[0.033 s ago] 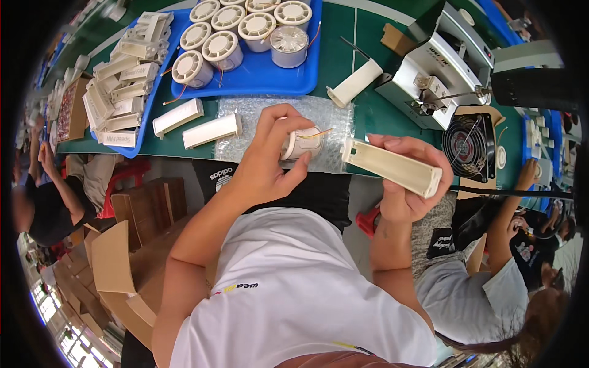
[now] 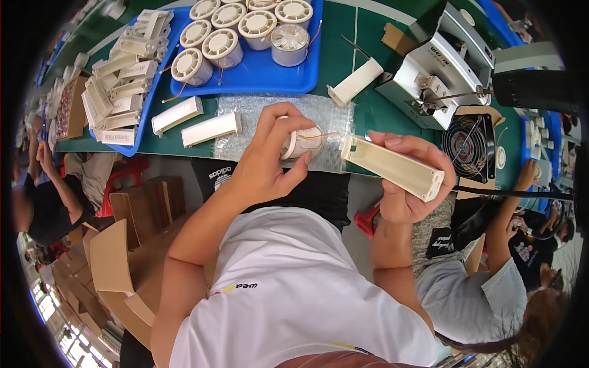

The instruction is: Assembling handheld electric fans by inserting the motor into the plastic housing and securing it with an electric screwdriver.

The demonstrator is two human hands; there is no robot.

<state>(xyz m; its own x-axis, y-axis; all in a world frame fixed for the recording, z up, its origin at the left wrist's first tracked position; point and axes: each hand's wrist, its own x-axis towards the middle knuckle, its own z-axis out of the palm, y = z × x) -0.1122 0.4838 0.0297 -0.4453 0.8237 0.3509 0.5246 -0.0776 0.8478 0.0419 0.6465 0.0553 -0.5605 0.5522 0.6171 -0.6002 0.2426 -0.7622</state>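
Observation:
My left hand (image 2: pixel 275 153) is closed around a small white round fan unit (image 2: pixel 305 145), held over bubble wrap (image 2: pixel 334 116) at the table's near edge. Thin wires (image 2: pixel 325 135) stick out of the unit toward the right. In my right hand (image 2: pixel 417 175) is a long white plastic handle shell (image 2: pixel 392 167), its hollow side facing up. The shell's left end is close to the wires but apart from the fan unit. Two similar shells, one a white handle shell (image 2: pixel 211 130), lie left of the bubble wrap; another handle shell (image 2: pixel 356 82) rests beyond it.
A blue tray (image 2: pixel 257 80) holds several white round fan units. Farther left, another blue tray (image 2: pixel 147 119) is heaped with white shells. At right stand a silver-and-black machine (image 2: pixel 423 73) and a black fan (image 2: pixel 467 147). Cardboard boxes (image 2: pixel 113 257) sit below left; co-workers flank me.
The fan unit has turned slightly in my left hand, and its wires point more level to the right. The shell in my right hand has tilted a little.

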